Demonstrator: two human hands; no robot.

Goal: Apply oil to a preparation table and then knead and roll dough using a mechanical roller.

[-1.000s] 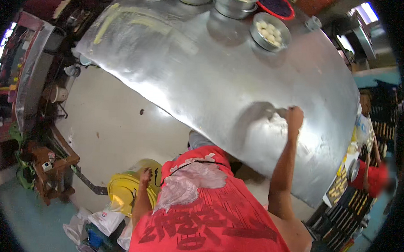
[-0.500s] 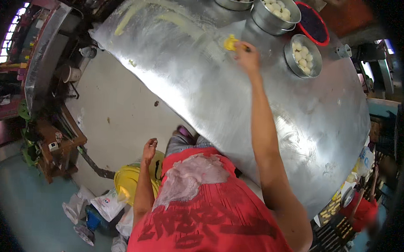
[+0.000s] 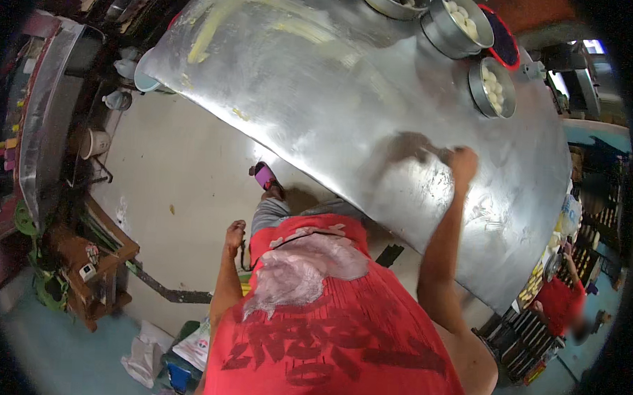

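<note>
Table (image 3: 299, 119), metal-topped, carries round metal pans (image 3: 438, 32) along its far side. Left hand (image 3: 236, 234) hangs beyond the table's near edge; closure cannot be determined. Right hand (image 3: 463, 166), over the table's right half, is clamped on a blurred tool (image 3: 440, 154).

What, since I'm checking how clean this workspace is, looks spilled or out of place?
Yellow smears streak the far left part of the metal table, standing out against the grey surface; a small yellow smudge lies by its near edge. They look like unwiped residue.
</note>
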